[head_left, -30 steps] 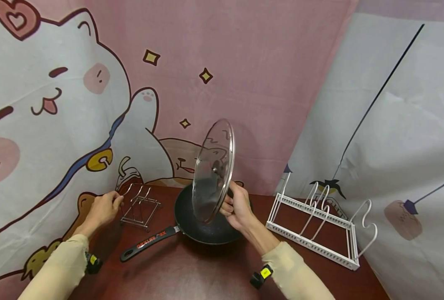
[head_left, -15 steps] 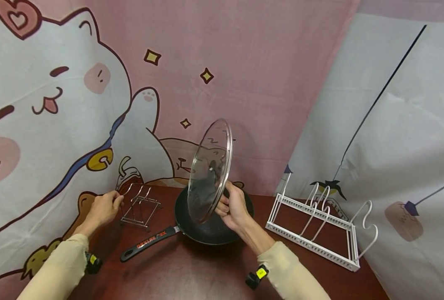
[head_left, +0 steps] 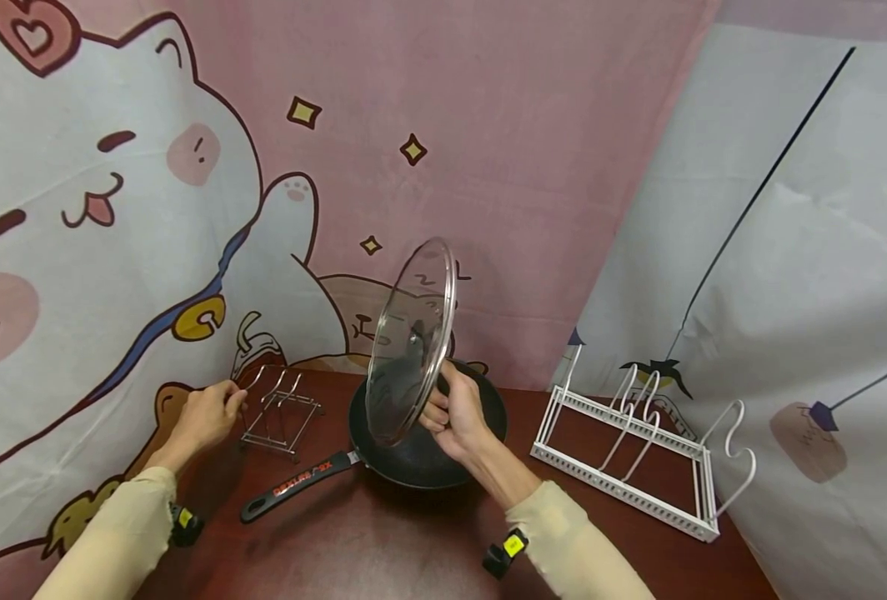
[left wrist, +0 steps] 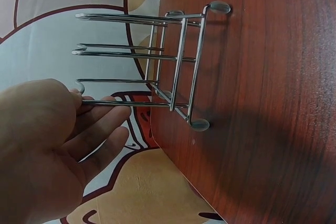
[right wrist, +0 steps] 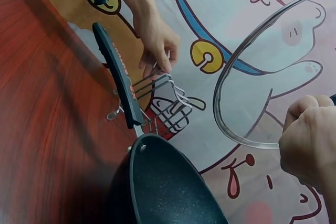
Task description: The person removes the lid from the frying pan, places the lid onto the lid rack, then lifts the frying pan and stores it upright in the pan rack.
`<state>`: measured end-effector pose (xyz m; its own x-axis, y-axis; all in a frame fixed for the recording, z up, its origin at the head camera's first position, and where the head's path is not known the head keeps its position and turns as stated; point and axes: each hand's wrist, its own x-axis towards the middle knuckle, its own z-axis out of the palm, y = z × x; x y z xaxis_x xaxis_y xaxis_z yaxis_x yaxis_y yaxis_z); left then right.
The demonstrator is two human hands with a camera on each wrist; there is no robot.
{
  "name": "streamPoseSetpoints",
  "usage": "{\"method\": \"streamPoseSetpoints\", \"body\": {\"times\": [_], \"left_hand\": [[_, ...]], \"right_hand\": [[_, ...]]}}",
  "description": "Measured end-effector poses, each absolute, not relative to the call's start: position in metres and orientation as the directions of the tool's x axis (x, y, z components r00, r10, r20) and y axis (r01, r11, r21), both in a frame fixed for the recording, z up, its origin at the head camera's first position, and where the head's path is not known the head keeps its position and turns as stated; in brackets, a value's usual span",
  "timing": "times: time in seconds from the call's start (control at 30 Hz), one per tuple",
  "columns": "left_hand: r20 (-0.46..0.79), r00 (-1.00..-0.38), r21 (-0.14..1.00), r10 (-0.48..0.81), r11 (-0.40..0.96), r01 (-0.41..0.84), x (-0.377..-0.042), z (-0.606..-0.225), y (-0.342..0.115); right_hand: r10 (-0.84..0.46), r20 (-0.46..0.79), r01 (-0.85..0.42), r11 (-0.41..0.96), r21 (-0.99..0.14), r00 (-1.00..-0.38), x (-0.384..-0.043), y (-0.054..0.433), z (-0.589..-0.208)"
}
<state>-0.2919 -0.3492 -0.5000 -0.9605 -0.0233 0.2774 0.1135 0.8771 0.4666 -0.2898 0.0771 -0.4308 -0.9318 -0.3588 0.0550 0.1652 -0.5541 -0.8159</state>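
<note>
Fingers (head_left: 436, 413) grip tilted lid (head_left: 409, 350), right hand (head_left: 458, 415) over pan (head_left: 428, 468); left hand (head_left: 205, 419) pinches rack (left wrist: 179, 58).

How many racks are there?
2. A small metal rack is left of the pan, its outer wire pinched by the left hand. A white rack sits right of the pan. No others show.
</note>
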Motion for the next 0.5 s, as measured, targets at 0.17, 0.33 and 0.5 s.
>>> {"method": "streamPoseSetpoints", "body": {"times": [0.17,0.33,0.5], "left_hand": [[0.277,-0.961,0.467,-0.021,0.877,0.115,-0.291,-0.5,-0.349],[0.267,-0.963,0.474,-0.024,0.873,0.11,-0.291,-0.501,-0.35],[0.269,-0.963,0.475,-0.019,0.873,0.115,-0.291,-0.5,-0.35]], "right_hand": [[-0.36,0.05,0.173,-0.56,-0.81,-0.931,-0.291,0.072,-0.432],[-0.367,0.051,0.177,-0.562,-0.808,-0.929,-0.291,0.068,-0.431],[-0.368,0.043,0.185,-0.561,-0.807,-0.929,-0.29,0.063,-0.431]]}}
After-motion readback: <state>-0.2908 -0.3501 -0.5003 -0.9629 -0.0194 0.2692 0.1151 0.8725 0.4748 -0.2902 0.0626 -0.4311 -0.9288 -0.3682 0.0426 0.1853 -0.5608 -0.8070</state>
